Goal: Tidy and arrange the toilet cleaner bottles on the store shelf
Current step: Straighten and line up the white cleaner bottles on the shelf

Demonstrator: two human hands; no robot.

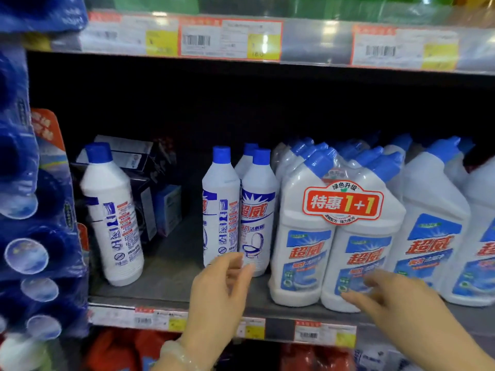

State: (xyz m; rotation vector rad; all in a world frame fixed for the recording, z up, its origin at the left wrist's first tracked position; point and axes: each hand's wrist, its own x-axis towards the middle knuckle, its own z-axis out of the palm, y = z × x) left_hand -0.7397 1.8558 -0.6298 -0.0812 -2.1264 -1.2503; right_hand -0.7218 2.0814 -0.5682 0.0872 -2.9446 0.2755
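Though crowded at left by dark cardboard boxes (128,156) and blue hanging packs (40,236), holds a tilted white blue-capped cylindrical bottle (112,215) on grey metal shelf (171,277). Left hand (217,293): fingers (242,267) apart, loosely curled, empty, just before two upright white cylindrical bottles (222,210). Right hand (396,298): fingers spread, blurred, near base of shrink-wrapped white twin pack (302,263); contact unclear.

A red sticker (342,203) at centre right of the frame is reading "特惠1+1", with "绿色升级" above it; it is sitting on the twin pack (302,266). Both twin-pack labels are showing "超威" in red, as is the angled bottle (431,236) at right. The straight bottle (258,210) at centre is also displaying "超威". The price tags (230,40) along the top are appearing too blurred to read.
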